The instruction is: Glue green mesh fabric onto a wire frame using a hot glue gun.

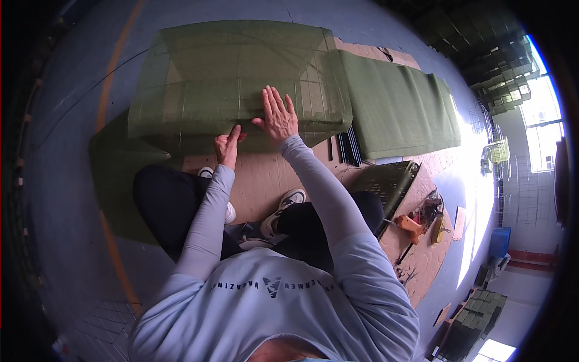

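Observation:
A box-shaped wire frame covered in see-through green mesh (205,99) stands in front of me. My right hand (280,119) lies flat on the mesh near its close edge, fingers stretched out and thumb apart. Just to the left and nearer to me, my left hand (228,146) has its fingers curled at the lower near edge of the mesh, thumb pointing up. It appears to pinch that edge, though its fingertips are partly hidden.
Green mesh cloth (401,105) spreads at the right, and more mesh (117,187) trails on the floor at the left. Dark rods (348,148) lie beside a green plastic crate (386,187). An orange-handled tool (410,224) and other tools rest on cardboard (425,265). Cardboard also lies under my feet.

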`<state>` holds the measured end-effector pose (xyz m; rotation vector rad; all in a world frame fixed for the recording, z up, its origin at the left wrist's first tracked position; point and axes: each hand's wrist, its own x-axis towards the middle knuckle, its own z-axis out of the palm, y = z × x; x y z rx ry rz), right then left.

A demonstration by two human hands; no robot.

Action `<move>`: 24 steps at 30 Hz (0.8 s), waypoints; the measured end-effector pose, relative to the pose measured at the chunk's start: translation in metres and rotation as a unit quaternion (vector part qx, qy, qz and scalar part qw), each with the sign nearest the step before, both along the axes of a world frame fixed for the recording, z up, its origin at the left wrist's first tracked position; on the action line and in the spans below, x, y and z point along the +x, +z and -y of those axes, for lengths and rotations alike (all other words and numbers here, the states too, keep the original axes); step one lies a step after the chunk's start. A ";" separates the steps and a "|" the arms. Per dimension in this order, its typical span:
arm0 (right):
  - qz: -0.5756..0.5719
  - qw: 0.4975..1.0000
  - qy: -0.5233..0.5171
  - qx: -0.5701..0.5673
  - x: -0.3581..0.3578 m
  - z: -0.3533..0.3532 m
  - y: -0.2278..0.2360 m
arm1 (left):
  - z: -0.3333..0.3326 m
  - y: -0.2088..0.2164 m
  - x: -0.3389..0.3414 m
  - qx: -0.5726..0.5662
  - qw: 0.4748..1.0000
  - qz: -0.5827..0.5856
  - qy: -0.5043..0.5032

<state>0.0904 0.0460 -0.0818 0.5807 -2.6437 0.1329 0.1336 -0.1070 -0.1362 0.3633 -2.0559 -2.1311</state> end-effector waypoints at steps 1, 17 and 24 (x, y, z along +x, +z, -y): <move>0.003 1.000 -0.010 0.003 0.000 -0.001 -0.002 | -0.002 0.000 0.000 0.013 1.000 0.000 -0.008; 0.029 0.999 0.018 -0.016 0.000 0.029 0.004 | 0.001 -0.009 -0.003 0.023 0.999 -0.024 -0.027; 0.042 0.998 0.033 0.019 -0.001 0.031 0.004 | 0.007 -0.011 -0.002 0.048 0.998 -0.016 -0.043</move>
